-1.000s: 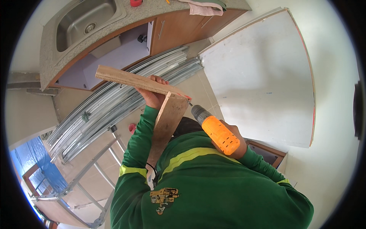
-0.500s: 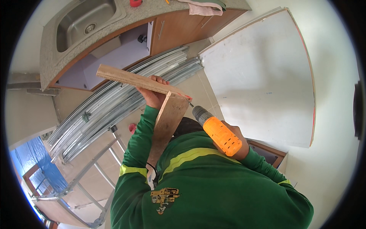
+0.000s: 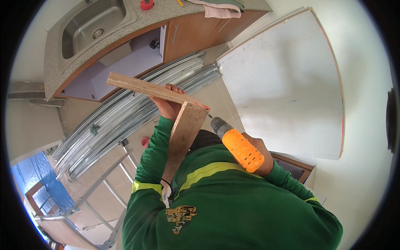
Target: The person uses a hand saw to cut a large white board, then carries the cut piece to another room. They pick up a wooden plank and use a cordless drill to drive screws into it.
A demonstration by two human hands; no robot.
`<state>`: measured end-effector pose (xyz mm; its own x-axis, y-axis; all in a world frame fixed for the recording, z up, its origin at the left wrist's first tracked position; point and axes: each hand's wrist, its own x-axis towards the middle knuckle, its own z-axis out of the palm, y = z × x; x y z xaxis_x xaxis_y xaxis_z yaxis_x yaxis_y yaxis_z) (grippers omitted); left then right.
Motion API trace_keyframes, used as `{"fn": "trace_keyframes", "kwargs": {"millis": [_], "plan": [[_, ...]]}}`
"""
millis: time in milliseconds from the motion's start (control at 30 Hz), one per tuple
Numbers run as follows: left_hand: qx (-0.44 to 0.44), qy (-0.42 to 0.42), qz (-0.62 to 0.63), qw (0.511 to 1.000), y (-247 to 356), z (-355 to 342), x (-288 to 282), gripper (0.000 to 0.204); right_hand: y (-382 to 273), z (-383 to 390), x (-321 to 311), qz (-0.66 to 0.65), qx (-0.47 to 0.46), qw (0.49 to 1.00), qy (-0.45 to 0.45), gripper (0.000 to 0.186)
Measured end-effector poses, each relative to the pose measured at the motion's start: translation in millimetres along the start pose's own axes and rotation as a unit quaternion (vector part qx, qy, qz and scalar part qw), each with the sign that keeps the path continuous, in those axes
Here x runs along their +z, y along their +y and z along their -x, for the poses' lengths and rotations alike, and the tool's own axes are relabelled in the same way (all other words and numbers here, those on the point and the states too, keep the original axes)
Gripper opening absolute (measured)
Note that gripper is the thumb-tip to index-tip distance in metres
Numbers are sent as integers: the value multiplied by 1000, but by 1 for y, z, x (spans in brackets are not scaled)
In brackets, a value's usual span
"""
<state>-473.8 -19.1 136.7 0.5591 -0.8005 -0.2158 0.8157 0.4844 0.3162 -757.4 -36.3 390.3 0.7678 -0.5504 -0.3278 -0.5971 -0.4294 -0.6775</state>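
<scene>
My left hand [image 3: 168, 106] is wrapped around a wooden board [image 3: 137, 86], its fingertips showing over the far edge. A second, wider board [image 3: 186, 125] meets the first near its right end, at an angle, and runs down toward my chest. In my right hand [image 3: 261, 153] is an orange and grey cordless drill [image 3: 241, 146], its handle mostly hidden. The drill's tip points at the right end of the joined boards, where a red mark shows. Whether the tip touches the wood is too small to tell.
Long metal profiles [image 3: 100, 121] lie across the tiled floor beyond my left arm. A metal ladder [image 3: 112, 189] stands at lower left. Ahead is a counter with a sink [image 3: 93, 27], a red tape measure [image 3: 146, 4] and cloths [image 3: 221, 10]. A large white panel [image 3: 287, 87] leans at right.
Both hands, the boards and the drill keep almost the same places. Only a very slight shift of the whole view shows.
</scene>
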Motion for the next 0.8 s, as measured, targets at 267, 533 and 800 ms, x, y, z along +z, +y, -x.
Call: {"fn": "trace_keyframes", "kwargs": {"millis": [267,533,800], "plan": [[-4,7,0,1000,0,0,2,89,4,3,-1,5,-9,1000,-2,40],[-14,16,11,1000,2,2,4,88,-4,7,-9,24,13,1000,-12,42],[-36,50,58,996,5,3,3,88,-11,-35,4,90,-84,982,143,48]]}}
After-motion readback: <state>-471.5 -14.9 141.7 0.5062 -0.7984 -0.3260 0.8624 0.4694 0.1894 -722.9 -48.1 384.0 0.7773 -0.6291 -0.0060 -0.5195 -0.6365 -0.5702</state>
